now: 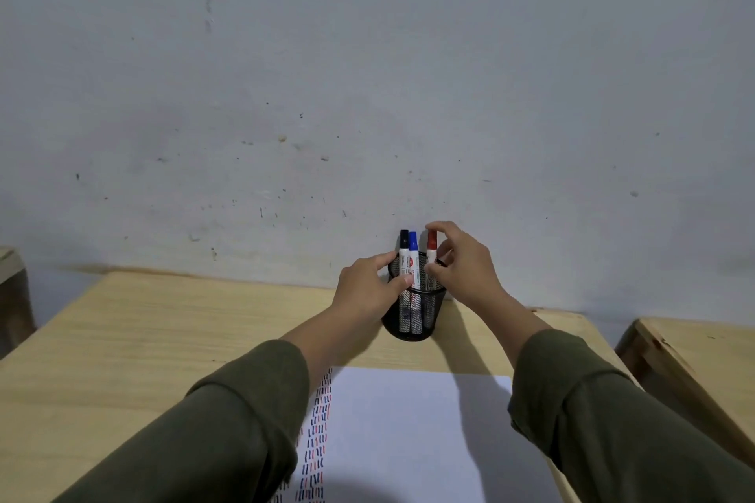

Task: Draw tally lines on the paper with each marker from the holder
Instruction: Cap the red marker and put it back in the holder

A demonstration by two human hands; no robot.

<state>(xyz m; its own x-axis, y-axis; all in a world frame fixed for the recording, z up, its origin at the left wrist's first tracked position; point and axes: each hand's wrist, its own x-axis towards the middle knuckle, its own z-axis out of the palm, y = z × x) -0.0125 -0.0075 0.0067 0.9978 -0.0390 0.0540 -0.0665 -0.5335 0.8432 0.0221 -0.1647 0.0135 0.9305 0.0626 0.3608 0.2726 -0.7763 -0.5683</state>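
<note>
Holder: mesh holder (412,310) at table (163,339) 12 o'clock, holding black, blue, red markers.
Left hand (367,286): clamped on holder rim.
Right hand (457,261): fingers curled around red marker (432,247).
Risk: a skewed pull tips the holder.

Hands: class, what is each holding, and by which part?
Left hand grips the mesh holder at its rim; right hand pinches the red marker below its cap.
</note>
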